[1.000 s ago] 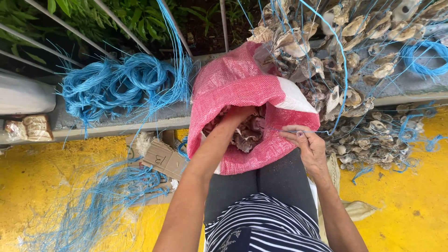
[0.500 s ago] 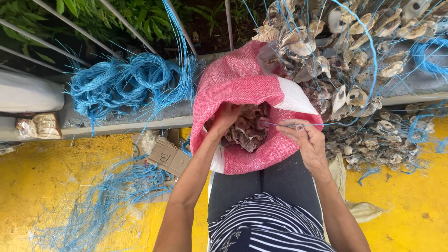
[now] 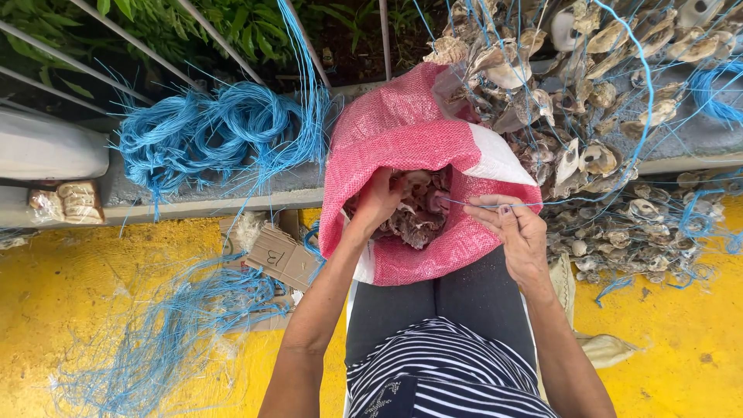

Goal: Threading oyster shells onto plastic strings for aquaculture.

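Reaching into open pink woven plastic sack (image 3: 402, 131) of grey-brown oyster shells (image 3: 414, 220), left hand (image 3: 377, 203) clenched on shells, right hand (image 3: 511, 232) fingers pinching thin blue plastic cord (image 3: 573, 203)

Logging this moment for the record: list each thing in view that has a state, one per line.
Pink sack: open at the mouth, shells inside.
Left hand: reaching into the sack, on the shells.
Right hand: pinching a blue string.
Blue string: stretched taut toward the strung shells.
Strung shells: heaped, threaded on blue line.
Blue cord bundle: loosely coiled, tangled.
Cardboard piece: lying flat on the floor.
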